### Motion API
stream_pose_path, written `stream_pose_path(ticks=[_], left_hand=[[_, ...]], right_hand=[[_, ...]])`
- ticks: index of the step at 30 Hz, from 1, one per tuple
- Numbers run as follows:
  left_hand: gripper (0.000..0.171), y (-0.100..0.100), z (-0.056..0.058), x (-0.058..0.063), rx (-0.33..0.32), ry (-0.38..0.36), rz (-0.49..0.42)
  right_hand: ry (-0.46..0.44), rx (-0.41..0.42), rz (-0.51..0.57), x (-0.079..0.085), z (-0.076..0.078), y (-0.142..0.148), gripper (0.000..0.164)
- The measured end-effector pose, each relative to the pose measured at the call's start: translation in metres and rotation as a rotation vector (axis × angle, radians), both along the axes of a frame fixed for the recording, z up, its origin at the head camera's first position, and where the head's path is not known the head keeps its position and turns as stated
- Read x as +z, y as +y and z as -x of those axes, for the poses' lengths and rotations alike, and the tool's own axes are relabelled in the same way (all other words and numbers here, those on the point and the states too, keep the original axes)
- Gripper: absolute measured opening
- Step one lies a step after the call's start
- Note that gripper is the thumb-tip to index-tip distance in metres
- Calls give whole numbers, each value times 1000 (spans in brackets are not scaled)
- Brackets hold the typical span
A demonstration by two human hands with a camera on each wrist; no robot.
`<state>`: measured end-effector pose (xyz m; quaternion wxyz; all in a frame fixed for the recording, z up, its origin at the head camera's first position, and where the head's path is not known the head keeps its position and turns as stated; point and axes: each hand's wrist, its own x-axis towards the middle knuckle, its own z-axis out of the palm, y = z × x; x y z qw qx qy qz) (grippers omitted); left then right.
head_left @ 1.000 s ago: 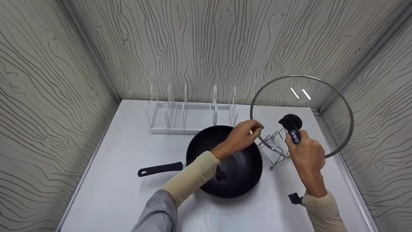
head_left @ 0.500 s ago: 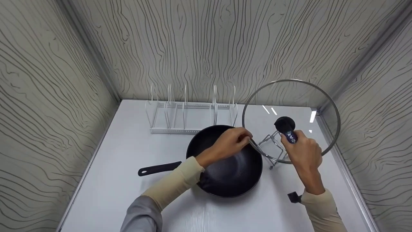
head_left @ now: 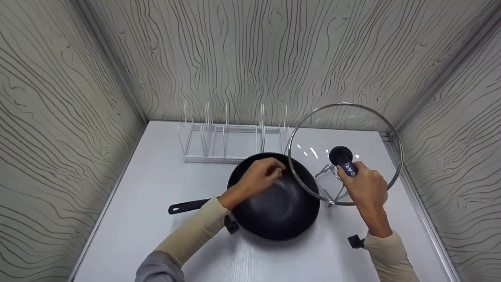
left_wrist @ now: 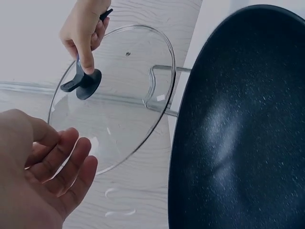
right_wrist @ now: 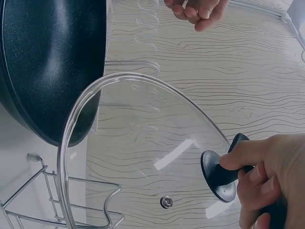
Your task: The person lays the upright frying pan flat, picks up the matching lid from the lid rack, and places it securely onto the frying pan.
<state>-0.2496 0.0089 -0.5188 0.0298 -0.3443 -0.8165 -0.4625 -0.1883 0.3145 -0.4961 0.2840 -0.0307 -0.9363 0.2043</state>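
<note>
My right hand (head_left: pixel 363 185) grips the black handle (head_left: pixel 341 156) of a round glass lid (head_left: pixel 313 156) with a metal rim. In the head view the lid is tilted up, and its left edge overlaps a black frying pan (head_left: pixel 278 207). The deep pan sits on the white table, its long handle (head_left: pixel 189 206) pointing left. Over the pan hovers my left hand (head_left: pixel 258 178), holding nothing, its fingers loosely bent. In the left wrist view those fingers (left_wrist: pixel 71 167) are apart from the lid's rim.
A small metal wire stand (right_wrist: pixel 86 198) stands right of the pan, seen partly through the lid. Behind the pan is a white wire rack (head_left: pixel 211 159) with upright loops. Wood-patterned walls (head_left: pixel 242 58) enclose the table (head_left: pixel 145 235) at the back and both sides.
The lid, in my right hand, has shifted left and lower in the head view, over the pan's right edge. My left hand has drawn back left, away from the lid's rim.
</note>
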Motion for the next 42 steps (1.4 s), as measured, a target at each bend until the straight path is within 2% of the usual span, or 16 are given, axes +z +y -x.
stream_pose_path(ticks=[8,20,26,31,36,42], left_hand=[[15,-23,-4,-8,73,93,87],[16,-61,-6,-26,160,36,81],[16,-83,-8,-36,196,-13,118],[21,-100,-9,-45,213,-58,186],[40,-120,-12,-51,226,-119,320],[64,-146,-15,-58,227,-247,453]], right_hand=[[-26,23,12,-2,-2,-3,40],[-103,23,24,-4,-4,-10,43],[-167,27,50,-3,-4,-12,45],[-198,26,56,-3,-4,-14,49],[-192,38,67,-5,-3,-18,46],[-215,47,85,-7,-2,-21,46]])
